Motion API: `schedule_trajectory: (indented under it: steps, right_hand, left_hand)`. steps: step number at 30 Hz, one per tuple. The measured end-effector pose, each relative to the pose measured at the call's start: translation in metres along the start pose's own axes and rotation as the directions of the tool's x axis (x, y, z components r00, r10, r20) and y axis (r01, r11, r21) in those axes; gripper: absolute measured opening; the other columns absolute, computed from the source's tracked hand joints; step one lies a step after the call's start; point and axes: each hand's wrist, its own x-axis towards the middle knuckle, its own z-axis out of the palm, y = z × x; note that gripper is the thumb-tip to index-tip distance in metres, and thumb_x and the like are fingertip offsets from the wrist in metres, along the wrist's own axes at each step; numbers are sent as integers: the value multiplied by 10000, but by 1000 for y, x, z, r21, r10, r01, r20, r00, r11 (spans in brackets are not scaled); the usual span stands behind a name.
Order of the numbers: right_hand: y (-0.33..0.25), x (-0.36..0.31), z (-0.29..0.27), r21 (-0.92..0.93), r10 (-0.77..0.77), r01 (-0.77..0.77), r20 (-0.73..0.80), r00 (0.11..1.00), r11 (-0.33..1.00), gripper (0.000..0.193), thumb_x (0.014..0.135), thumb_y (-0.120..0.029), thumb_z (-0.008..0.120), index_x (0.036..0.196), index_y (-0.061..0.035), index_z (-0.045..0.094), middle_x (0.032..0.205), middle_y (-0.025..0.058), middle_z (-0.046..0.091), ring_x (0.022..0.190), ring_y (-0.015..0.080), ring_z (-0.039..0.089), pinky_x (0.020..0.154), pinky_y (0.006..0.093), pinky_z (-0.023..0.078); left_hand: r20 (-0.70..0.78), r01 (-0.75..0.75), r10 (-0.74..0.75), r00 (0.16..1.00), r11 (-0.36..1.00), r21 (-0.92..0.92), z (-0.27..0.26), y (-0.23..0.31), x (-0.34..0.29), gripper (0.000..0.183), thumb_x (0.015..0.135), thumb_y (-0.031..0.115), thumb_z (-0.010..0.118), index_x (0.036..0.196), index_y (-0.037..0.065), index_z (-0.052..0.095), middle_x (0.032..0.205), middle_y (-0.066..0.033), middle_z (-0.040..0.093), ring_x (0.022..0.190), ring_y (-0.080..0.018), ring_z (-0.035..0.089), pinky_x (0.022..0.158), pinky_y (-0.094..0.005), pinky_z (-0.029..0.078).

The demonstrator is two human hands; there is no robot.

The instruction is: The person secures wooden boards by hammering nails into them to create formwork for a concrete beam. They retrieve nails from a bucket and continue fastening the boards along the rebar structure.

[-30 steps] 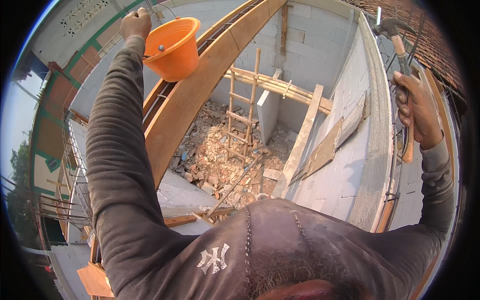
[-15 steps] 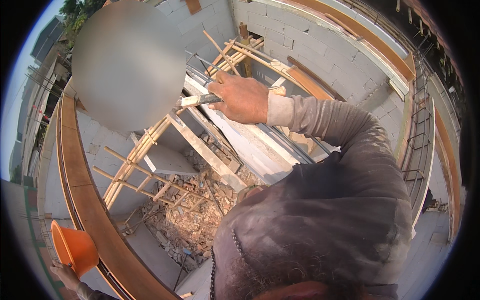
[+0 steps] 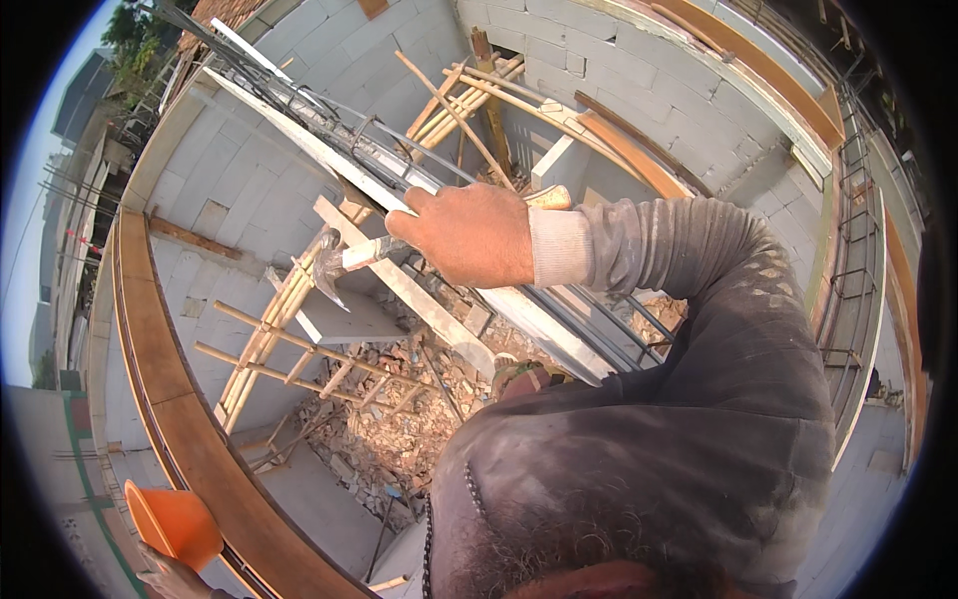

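Observation:
My right hand (image 3: 469, 235) is closed round the handle of a claw hammer (image 3: 327, 268). The hammer's metal head points left, and the light wooden end of its handle sticks out past the wrist. Just under this hand runs a long white-edged beam form (image 3: 299, 138) with steel bars (image 3: 379, 160) along it. At the lower left my left hand (image 3: 172, 577) grips the edge of an orange plastic bucket (image 3: 188, 527), which is tilted beside a brown wooden board (image 3: 180, 399). Part of the left hand is cut off by the dark rim of the picture.
Below lies broken rubble (image 3: 394, 439). Bamboo poles (image 3: 269, 329) tied into a scaffold and a pale plank (image 3: 419, 299) cross the gap. Grey block walls (image 3: 619, 90) stand around, and a rebar cage (image 3: 843, 290) runs along the right. My foot (image 3: 519, 377) shows near the beam form.
The hammer head has come down and left into plain sight, with the right hand slightly lower. The orange bucket and left hand sit lower and further right in the picture. The view has shifted.

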Motion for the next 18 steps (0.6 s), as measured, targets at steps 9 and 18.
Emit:
schedule_trajectory:
  steps: [9, 18]
  right_hand:
    - [4, -5, 1, 90, -32, 38, -61, 998, 995, 298, 905, -115, 681, 1163, 20, 613, 1110, 251, 674, 859, 378, 779, 671, 468, 650]
    - [12, -4, -1, 159, -63, 63, -8, 998, 985, 329, 915, -128, 699, 1175, 56, 618, 1112, 265, 673, 934, 388, 780, 705, 487, 652]
  left_hand:
    - [-219, -260, 153, 964, 725, -638, -45, 204, -97, 601, 1102, 434, 536, 1491, -24, 520, 1392, -194, 614, 1297, -330, 602, 1078, -439, 483]
    - [-474, -205, 818, 326, -428, -880, -130, 503, -251, 332, 1084, 221, 620, 1305, -11, 705, 1384, -191, 666, 1351, -364, 592, 1141, -485, 441]
